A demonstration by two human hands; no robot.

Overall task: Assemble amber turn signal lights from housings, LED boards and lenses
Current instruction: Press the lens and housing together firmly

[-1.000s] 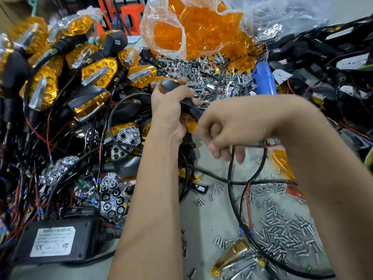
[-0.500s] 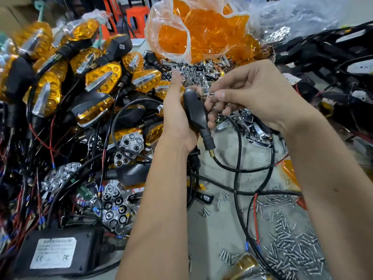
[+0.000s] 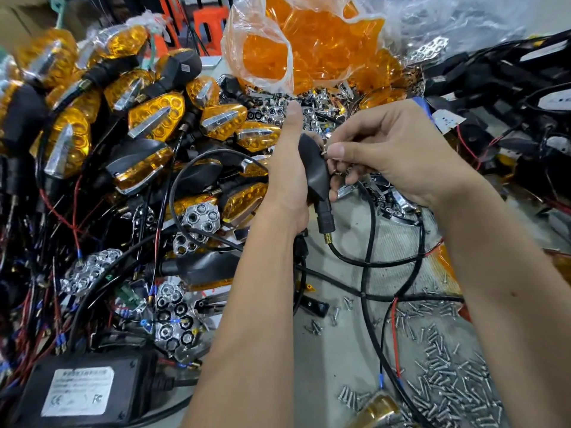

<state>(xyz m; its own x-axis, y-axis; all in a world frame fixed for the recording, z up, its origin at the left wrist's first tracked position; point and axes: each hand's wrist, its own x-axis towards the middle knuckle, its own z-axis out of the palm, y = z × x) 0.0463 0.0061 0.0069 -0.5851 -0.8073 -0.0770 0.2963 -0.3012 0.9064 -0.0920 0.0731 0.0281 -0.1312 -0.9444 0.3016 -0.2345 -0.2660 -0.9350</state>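
head view: left hand [image 3: 285, 180] grips black housing [image 3: 313, 169]; right hand [image 3: 392, 152] pinches screw [image 3: 325, 152].

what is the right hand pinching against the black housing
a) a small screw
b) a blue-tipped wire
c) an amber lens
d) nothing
a: the right hand pinches a small screw at the edge of the black housing, which the left hand holds.

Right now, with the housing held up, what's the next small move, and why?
Probably seat the small silver screw into the black plastic turn signal housing: the right hand pinches it at the housing's edge, while the left hand grips the housing steady.
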